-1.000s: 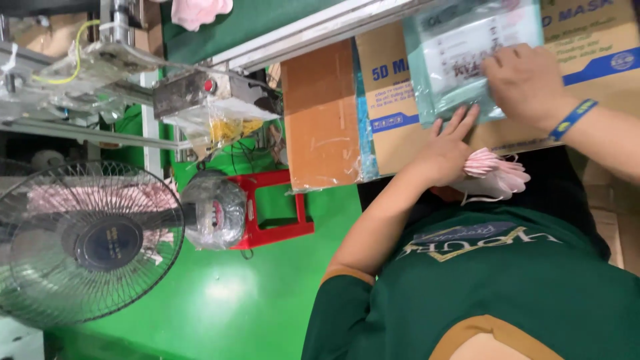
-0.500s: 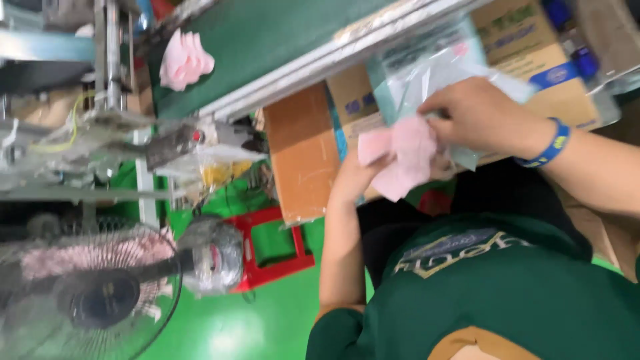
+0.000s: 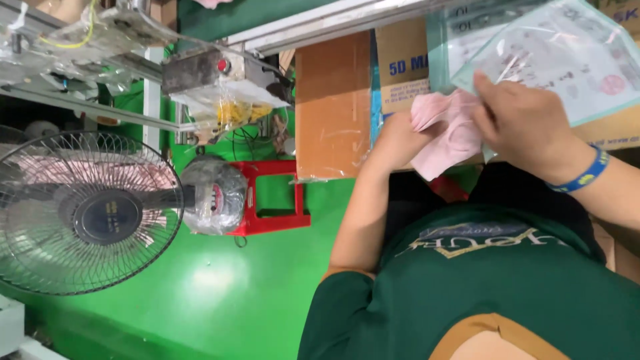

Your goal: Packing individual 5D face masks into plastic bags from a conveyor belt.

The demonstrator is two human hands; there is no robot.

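My left hand (image 3: 395,143) grips a stack of pink face masks (image 3: 445,137) from below. The stack sits at the open mouth of a clear plastic bag with printing (image 3: 567,60). My right hand (image 3: 527,127), with a blue wristband (image 3: 587,175), pinches the bag's lower edge and presses on the masks. The bag leans against a brown cardboard box (image 3: 332,107) in front of me. My green shirt (image 3: 493,280) fills the lower right.
A standing fan (image 3: 87,213) with a plastic-wrapped motor (image 3: 213,195) is at the left on the green floor (image 3: 220,293). A red stool (image 3: 273,200) stands beside it. A plastic-covered machine (image 3: 220,87) and a metal conveyor rail (image 3: 320,23) run along the top.
Both hands lay flat on the bag a second ago, with the pink masks down in my lap. My left hand has brought the masks up to the bag's mouth; my right hand now holds the bag.
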